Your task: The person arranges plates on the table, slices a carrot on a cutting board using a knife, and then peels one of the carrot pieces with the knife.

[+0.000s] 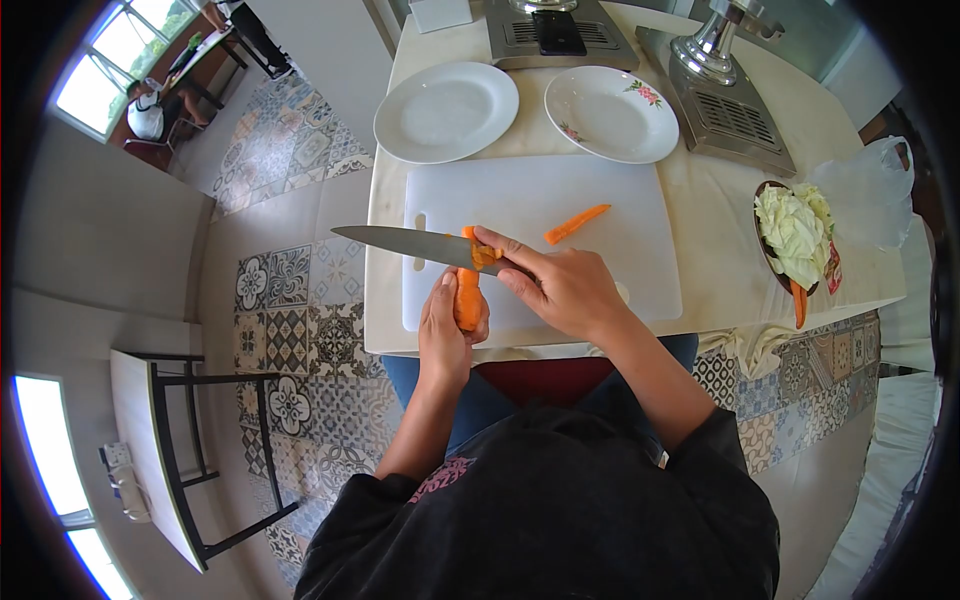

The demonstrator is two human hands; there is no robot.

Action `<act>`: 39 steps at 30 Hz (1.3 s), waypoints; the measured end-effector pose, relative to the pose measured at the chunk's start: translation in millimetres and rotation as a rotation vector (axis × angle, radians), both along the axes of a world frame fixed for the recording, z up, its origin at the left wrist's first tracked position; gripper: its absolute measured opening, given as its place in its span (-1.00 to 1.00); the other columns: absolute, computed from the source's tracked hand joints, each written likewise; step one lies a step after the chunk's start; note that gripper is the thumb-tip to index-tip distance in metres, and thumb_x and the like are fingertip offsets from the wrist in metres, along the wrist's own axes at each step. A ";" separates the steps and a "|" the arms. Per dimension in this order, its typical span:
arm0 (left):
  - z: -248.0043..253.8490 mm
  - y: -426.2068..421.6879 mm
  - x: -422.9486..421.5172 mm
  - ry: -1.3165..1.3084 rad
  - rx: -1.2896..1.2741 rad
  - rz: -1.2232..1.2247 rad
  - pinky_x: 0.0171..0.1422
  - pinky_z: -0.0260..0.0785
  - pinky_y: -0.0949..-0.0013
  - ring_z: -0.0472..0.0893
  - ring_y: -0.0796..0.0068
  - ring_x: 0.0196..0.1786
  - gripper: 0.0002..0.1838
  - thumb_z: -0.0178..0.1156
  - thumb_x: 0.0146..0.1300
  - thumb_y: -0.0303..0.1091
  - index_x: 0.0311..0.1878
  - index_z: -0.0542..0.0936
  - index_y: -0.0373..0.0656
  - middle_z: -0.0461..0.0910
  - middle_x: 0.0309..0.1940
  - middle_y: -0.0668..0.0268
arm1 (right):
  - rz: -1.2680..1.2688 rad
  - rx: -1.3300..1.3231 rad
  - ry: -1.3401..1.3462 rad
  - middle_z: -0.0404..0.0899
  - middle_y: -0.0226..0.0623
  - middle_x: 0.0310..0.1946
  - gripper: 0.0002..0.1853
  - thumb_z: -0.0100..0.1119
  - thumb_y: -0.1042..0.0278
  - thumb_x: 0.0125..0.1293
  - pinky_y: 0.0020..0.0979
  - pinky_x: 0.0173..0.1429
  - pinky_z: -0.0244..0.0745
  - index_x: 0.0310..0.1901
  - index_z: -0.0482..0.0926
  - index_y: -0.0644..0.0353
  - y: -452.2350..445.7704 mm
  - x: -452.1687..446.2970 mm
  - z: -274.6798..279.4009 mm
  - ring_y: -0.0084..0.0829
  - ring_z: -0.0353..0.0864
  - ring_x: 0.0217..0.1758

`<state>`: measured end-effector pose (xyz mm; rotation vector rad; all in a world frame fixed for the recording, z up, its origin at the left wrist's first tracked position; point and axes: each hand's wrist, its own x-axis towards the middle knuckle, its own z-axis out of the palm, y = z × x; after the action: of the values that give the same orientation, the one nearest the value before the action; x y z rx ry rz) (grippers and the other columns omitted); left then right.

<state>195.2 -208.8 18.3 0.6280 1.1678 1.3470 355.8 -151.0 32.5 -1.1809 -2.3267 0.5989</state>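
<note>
My left hand [447, 322] is wrapped round an orange carrot [467, 300] at the near left edge of the white cutting board [540, 187]. In my right hand [565, 285] is a large knife [400, 241], its blade pointing left and lying across the upper part of the carrot. Orange shavings cling to the blade near my right fingers, and the knife's handle is mostly hidden in my palm. A thin carrot piece [577, 224] lies apart on the board, beyond my right hand.
Two white plates, one plain [446, 112] and one flowered [612, 115], stand behind the board. Metal stoves [720, 110] and a phone [558, 33] are farther back. Right: a bowl of cabbage [793, 235] and a plastic bag [868, 190]. Two people are far left.
</note>
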 end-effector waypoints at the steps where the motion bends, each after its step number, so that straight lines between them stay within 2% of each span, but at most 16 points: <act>1: -1.8 0.3 -0.8 0.006 -0.003 0.004 -0.55 0.02 0.52 0.18 0.63 -0.65 -0.58 -0.27 0.51 -0.11 0.08 0.42 -0.25 0.30 -0.65 0.37 | -0.001 -0.007 -0.024 0.64 -0.43 -0.49 -0.49 0.07 0.10 0.41 -0.36 -0.42 0.45 0.38 0.33 -0.40 0.7 -0.4 0.3 -0.32 0.52 -0.60; 3: -2.0 -1.8 -1.1 0.025 0.009 -0.018 -0.56 0.00 0.53 0.16 0.64 -0.66 -0.53 -0.28 0.51 -0.11 0.16 0.41 -0.28 0.28 -0.67 0.39 | -0.003 -0.024 -0.071 0.65 -0.42 -0.48 -0.50 0.05 0.10 0.42 -0.36 -0.41 0.45 0.38 0.34 -0.38 3.3 -1.5 0.6 -0.33 0.53 -0.59; 6: 0.3 -5.7 -1.4 0.028 0.053 -0.078 -0.56 -0.02 0.53 0.15 0.66 -0.67 -0.48 -0.30 0.51 -0.10 0.26 0.39 -0.29 0.26 -0.69 0.41 | -0.104 -0.051 0.098 0.60 -0.36 -0.55 -0.54 0.00 0.03 0.44 -0.33 -0.41 0.45 0.36 0.36 -0.40 19.9 7.0 -9.4 -0.26 0.54 -0.58; 8: -0.3 -5.1 -6.4 -0.023 0.066 -0.085 -0.55 -0.04 0.53 0.15 0.66 -0.66 -0.47 -0.32 0.51 -0.09 0.29 0.39 -0.26 0.27 -0.68 0.41 | -0.066 -0.084 0.115 0.59 -0.33 -0.55 -0.53 -0.01 0.03 0.45 -0.33 -0.39 0.45 0.37 0.34 -0.37 19.4 9.9 -8.1 -0.26 0.55 -0.56; 12: 4.5 -2.2 -8.1 -0.041 0.078 -0.085 -0.55 -0.02 0.53 0.14 0.65 -0.67 -0.46 -0.31 0.51 -0.09 0.30 0.37 -0.29 0.25 -0.69 0.41 | -0.053 -0.150 0.208 0.57 -0.30 -0.56 -0.51 -0.03 0.02 0.46 -0.35 -0.37 0.44 0.40 0.30 -0.34 16.2 15.5 -7.0 -0.29 0.54 -0.57; 14: 2.3 -1.5 -5.8 -0.044 0.077 -0.079 -0.55 -0.01 0.54 0.11 0.65 -0.70 -0.46 -0.30 0.50 -0.09 0.30 0.35 -0.30 0.23 -0.72 0.42 | -0.018 -0.186 0.220 0.62 -0.31 -0.48 -0.51 0.01 0.06 0.45 -0.37 -0.32 0.44 0.39 0.32 -0.25 14.6 17.5 -7.3 -0.32 0.56 -0.52; 16: -2.2 -1.4 -4.8 -0.080 0.042 -0.057 -0.55 -0.01 0.52 0.12 0.63 -0.69 -0.48 -0.29 0.51 -0.06 0.24 0.38 -0.28 0.24 -0.71 0.41 | 0.003 -0.221 0.166 0.60 -0.30 -0.49 -0.49 0.04 0.08 0.44 -0.37 -0.33 0.42 0.40 0.32 -0.21 9.4 17.6 2.3 -0.34 0.54 -0.53; 18: -5.6 -2.0 -4.7 -0.105 0.030 -0.053 -0.54 -0.01 0.50 0.13 0.61 -0.69 -0.51 -0.27 0.51 -0.04 0.17 0.40 -0.26 0.24 -0.70 0.39 | 0.019 -0.253 0.047 0.51 -0.27 -0.59 -0.47 0.05 0.08 0.43 -0.37 -0.40 0.37 0.41 0.30 -0.23 0.8 14.5 18.8 -0.35 0.47 -0.60; 21: -5.7 -2.6 -6.0 -0.111 0.046 -0.061 -0.52 0.00 0.48 0.14 0.59 -0.67 -0.57 -0.25 0.51 -0.02 0.02 0.41 -0.21 0.25 -0.69 0.37 | 0.047 -0.133 0.021 0.35 -0.27 -0.70 -0.45 0.06 0.08 0.42 -0.37 -0.48 0.30 0.43 0.27 -0.25 -3.4 10.2 12.1 -0.36 0.37 -0.68; 23: -2.9 -2.2 -5.5 -0.092 0.049 -0.060 -0.51 0.01 0.48 0.15 0.59 -0.66 -0.60 -0.25 0.51 -0.03 -0.07 0.40 -0.18 0.26 -0.68 0.35 | 0.048 -0.150 0.028 0.33 -0.29 -0.72 -0.43 0.06 0.07 0.42 -0.37 -0.49 0.29 0.44 0.25 -0.27 -5.0 9.6 12.9 -0.35 0.36 -0.69; 27: -3.9 -1.1 -4.2 -0.067 0.086 -0.042 -0.50 0.03 0.48 0.17 0.59 -0.64 -0.64 -0.24 0.50 -0.06 -0.10 0.38 -0.16 0.26 -0.67 0.35 | 0.036 -0.158 0.060 0.31 -0.29 -0.73 -0.41 0.06 0.05 0.41 -0.36 -0.49 0.30 0.45 0.21 -0.28 -6.2 9.4 10.0 -0.33 0.34 -0.70; 32: 0.6 -3.2 -1.0 0.001 0.147 -0.060 -0.50 0.03 0.49 0.18 0.59 -0.62 -0.67 -0.24 0.49 -0.10 -0.09 0.37 -0.17 0.27 -0.64 0.36 | 0.044 -0.048 0.144 0.52 -0.30 -0.61 -0.41 0.07 0.07 0.41 -0.36 -0.45 0.38 0.45 0.22 -0.28 -6.2 7.8 1.4 -0.31 0.45 -0.65; 39: -0.2 -3.6 1.8 0.038 0.141 -0.038 -0.51 0.04 0.51 0.20 0.64 -0.62 -0.49 -0.22 0.48 -0.08 0.27 0.33 -0.27 0.25 -0.63 0.40 | 0.032 0.000 0.191 0.67 -0.43 -0.40 -0.49 0.10 0.06 0.38 -0.32 -0.47 0.43 0.35 0.34 -0.29 -3.6 4.6 -2.4 -0.27 0.51 -0.63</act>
<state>196.9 -212.4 18.1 0.7767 1.0925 1.3987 360.4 -154.6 30.1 -1.0404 -2.1875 0.6916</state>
